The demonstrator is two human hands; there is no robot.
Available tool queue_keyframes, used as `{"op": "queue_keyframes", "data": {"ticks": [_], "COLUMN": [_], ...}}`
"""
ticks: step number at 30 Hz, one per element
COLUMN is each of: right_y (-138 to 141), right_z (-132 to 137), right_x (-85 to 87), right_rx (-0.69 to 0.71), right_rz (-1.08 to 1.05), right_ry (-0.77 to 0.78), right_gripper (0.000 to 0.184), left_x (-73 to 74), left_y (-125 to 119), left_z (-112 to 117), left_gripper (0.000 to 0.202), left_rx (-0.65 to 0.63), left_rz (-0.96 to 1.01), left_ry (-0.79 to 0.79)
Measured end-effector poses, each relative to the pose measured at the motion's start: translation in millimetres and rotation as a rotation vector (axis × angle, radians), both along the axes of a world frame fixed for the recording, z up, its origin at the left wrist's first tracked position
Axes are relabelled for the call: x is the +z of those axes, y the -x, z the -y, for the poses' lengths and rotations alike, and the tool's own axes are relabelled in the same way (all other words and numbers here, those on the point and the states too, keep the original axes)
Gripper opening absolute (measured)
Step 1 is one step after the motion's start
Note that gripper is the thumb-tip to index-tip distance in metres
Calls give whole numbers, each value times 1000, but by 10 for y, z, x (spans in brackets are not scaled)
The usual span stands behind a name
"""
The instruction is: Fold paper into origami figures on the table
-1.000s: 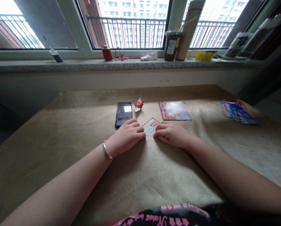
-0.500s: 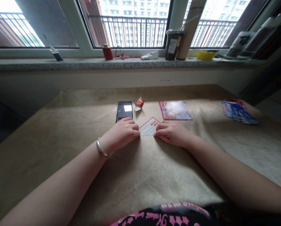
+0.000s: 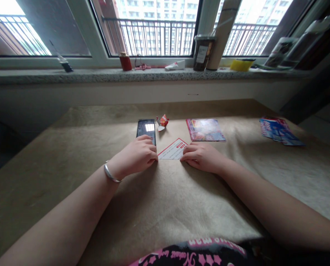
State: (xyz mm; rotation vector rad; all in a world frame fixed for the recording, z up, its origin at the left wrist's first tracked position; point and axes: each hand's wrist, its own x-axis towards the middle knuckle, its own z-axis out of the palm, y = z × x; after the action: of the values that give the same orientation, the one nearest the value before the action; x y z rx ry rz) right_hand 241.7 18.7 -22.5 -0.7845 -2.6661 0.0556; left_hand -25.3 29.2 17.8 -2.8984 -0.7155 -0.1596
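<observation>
A folded white paper with red print (image 3: 172, 151) lies on the tan cloth-covered table (image 3: 165, 199). My left hand (image 3: 136, 156), with a silver bracelet at the wrist, rests with curled fingers pressing the paper's left tip, and its far side overlaps the near end of a black phone (image 3: 145, 128). My right hand (image 3: 202, 157) has its fingers curled down on the paper's right edge. The paper stays flat on the table between both hands.
A small red candy wrapper (image 3: 163, 121) lies beside the phone. A colourful booklet (image 3: 205, 129) lies past my right hand, another printed pack (image 3: 278, 131) at the far right. The stone windowsill (image 3: 143, 75) holds a red cup, a dark jar, a roll and a yellow bowl.
My left hand has slid left along the paper, uncovering more of its left part and moving over the phone's near end. My right hand has stayed put.
</observation>
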Motion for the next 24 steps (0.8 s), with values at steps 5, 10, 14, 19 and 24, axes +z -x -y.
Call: {"op": "queue_keyframes", "data": {"ticks": [5,10,14,19,24], "right_y": [-10,-13,-15,-23,-30], "right_z": [5,4,6,14,16], "right_x": [10,1,5,13,5], "right_rx": [1,-1,-2,2,-3], "right_rz": [3,4,4,-4,5], "right_ry": [0,-1,4,3,3], "right_gripper": [24,24,25,24,24], "left_x": [-13,-18,13,50,47], "left_y": [30,64,75,88,91], "left_z": [-15,-31,-30,-21,-5], "left_gripper": [21,20,22,24,26], "left_rx": [9,28,52,51,75], "left_rz": [1,-10,-25,-15,-32], "left_ry": [13,47,84,116,114]}}
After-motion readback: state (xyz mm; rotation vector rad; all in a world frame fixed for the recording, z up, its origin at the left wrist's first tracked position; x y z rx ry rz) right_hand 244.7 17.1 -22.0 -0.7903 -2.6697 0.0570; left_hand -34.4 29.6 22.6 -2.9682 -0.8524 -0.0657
